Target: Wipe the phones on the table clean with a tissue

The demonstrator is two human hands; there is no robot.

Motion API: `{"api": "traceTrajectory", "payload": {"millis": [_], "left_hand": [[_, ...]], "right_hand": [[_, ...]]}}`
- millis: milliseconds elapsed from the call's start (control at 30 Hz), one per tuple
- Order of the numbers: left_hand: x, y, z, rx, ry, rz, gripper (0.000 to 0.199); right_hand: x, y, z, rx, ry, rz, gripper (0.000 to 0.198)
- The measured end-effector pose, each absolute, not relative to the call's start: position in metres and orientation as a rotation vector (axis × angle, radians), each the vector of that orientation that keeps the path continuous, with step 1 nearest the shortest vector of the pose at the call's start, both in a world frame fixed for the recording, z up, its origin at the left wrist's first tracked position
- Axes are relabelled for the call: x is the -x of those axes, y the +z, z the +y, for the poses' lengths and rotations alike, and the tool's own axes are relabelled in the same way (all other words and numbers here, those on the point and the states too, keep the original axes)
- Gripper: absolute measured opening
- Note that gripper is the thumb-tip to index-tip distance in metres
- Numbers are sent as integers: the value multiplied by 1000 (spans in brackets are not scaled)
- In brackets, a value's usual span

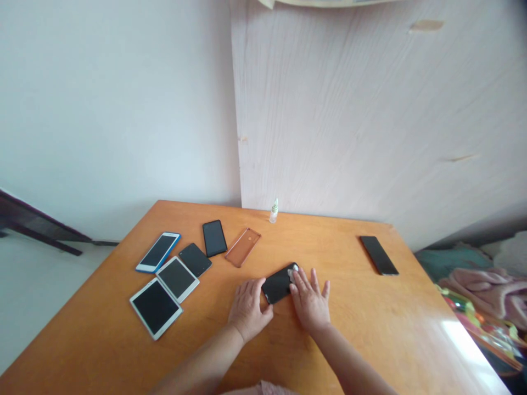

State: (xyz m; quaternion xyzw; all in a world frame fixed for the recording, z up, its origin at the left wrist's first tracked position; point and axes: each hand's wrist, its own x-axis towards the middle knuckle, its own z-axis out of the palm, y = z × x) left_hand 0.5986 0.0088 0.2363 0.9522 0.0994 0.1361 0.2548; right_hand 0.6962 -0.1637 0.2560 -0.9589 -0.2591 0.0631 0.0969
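Observation:
A black smartphone (278,285) lies at a slant on the wooden table, its dark face up. At its left end my left hand (248,308) grips the edges between thumb and fingers. My right hand (309,300) presses a small white wipe (293,272) onto the phone's right end; the index and middle fingertips are on the wipe, while the other fingers spread out. Most of the wipe is hidden under the fingers. Beyond the phone lies a clear phone case (243,247) with a reddish rim. A small clear spray bottle (274,211) stands upright near the wall.
Left on the table (94,329) are a blue-edged phone (158,252), a dark phone (195,259), a black phone (214,238), and two white-framed devices, one smaller (178,278) and one larger (156,308). Another black phone (379,255) lies far right. Folded pink cloth (489,293) sits beyond the right edge.

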Motion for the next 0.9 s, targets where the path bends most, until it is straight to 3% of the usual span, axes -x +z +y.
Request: {"api": "traceTrajectory", "payload": {"millis": [67,267,500,733,900], "left_hand": [[-599,237,9,-2582,376,275,64],[-597,231,10,-2555,374,277,66],[-598,228,11,-2573,435,264,66],[-598,224,11,-2551,483,275,73],[-598,222,11,-2569,477,256,79]], "right_hand": [[-700,256,-163,2879,158,-677,50],[-674,253,-155,2571,285,-1258,47],[-719,257,-149,2851,174,-778,47],[-686,262,-133,2514,332,-1351,47],[-721,265,-134,2809,225,-865,48]]}}
